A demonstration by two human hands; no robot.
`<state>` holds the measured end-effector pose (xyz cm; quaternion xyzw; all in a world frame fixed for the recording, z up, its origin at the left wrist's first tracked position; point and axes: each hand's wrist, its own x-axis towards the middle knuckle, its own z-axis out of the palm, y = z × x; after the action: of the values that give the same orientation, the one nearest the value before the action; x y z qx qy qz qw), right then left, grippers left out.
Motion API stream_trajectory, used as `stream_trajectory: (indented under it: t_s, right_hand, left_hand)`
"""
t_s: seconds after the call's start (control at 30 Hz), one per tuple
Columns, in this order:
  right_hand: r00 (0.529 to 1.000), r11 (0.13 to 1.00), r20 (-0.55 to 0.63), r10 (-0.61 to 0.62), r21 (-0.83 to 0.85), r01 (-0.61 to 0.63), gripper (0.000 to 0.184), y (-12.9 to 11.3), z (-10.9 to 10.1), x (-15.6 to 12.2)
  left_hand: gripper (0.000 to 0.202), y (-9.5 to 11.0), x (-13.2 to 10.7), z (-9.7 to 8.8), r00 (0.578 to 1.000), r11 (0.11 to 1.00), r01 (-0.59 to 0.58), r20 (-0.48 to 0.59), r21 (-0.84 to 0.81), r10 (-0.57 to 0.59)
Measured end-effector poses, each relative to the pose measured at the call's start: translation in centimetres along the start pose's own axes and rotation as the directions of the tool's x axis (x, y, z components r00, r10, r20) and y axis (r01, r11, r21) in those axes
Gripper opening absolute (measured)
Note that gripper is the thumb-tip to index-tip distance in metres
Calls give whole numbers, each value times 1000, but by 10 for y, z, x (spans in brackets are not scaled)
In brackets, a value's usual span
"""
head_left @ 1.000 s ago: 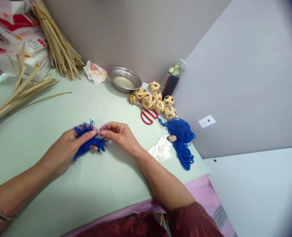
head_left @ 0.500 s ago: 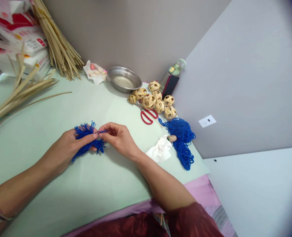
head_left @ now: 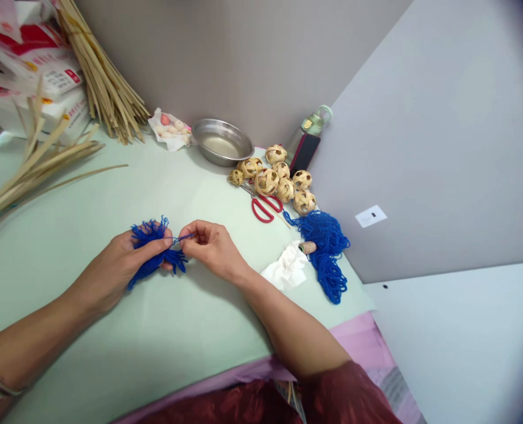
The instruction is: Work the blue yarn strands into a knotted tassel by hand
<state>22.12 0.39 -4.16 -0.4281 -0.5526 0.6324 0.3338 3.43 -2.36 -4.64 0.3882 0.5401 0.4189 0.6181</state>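
Over the left middle of the table, my left hand (head_left: 131, 256) is closed round a bundle of blue yarn (head_left: 149, 234), whose cut, curly ends stick out above and below the thumb. My right hand (head_left: 211, 247) pinches a thin blue yarn strand (head_left: 176, 240) between thumb and fingertips, just right of the bundle. The strand spans the short gap between the two hands. How it is fixed to the bundle under my left thumb is hidden.
Red-handled scissors (head_left: 264, 209) lie beside several woven strip balls (head_left: 267, 181). Behind stand a metal bowl (head_left: 223, 141) and a phone (head_left: 304, 154). Blue yarn skeins (head_left: 323, 235), a thread spool (head_left: 308, 247) and white tissue (head_left: 287, 268) lie right; flat strips (head_left: 36, 165) lie left.
My right hand has drawn slightly right, away from my left hand, so more of the strand shows between them. My left hand keeps its hold on the yarn bundle.
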Motion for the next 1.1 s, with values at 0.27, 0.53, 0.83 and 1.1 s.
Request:
stream_trajectory:
  t_s: [0.27, 0.53, 0.83, 1.1]
  right_hand:
    - [1000, 999, -14, -6, -47, 5, 14, 2, 1, -1]
    - [998, 997, 10, 64, 37, -65, 13, 1, 0, 1]
    - [1000, 994, -27, 0, 105, 2, 17, 2, -2, 2]
    - [997, 983, -49, -65, 169, 72, 41, -5, -1, -2]
  left_hand:
    - [26, -4, 3, -1, 1000, 1000, -17, 20, 15, 16]
    - [43, 2, -2, 0, 1000, 982, -5, -16, -188, 2]
    - [45, 2, -2, 3, 999, 986, -40, -13, -161, 39]
    - [33, -11, 6, -3, 987, 988, -121, 113, 94, 111]
